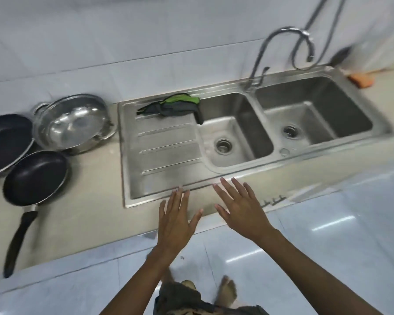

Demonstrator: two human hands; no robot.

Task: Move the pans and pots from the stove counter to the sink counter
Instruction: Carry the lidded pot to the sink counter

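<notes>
Steel fills the middle of the view: a double sink (289,123) with a ribbed drainboard (162,155) on its left, set into a pale surface (89,201). Both hands hang over the front edge of that surface, fingers spread, palms down, holding nothing. The left hand (176,220) has its fingertips over the drainboard's front rim; the right hand (242,208) is just beside it, a little farther right, its fingertips near the rim too. Whether either hand touches the surface, I cannot tell.

The cookware sits well to the left of the hands, on the surface beside the drainboard. A steel pot (74,123) stands nearest the wall, close to the sink's left edge. Left of it lies a large black pan (6,142), cut off by the frame. In front of both lies a smaller black pan (35,177), its rim overlapping the large pan's edge, its long black handle (18,239) pointing toward the front edge of the surface.

A green and grey cloth (175,105) is draped at the back of the drainboard, one end hanging into the left basin. A curved tap (259,53) rises behind the divide between the basins. An orange sponge (362,79) lies past the sink's far right corner. Below, glossy floor tiles (328,223) and bare feet show.
</notes>
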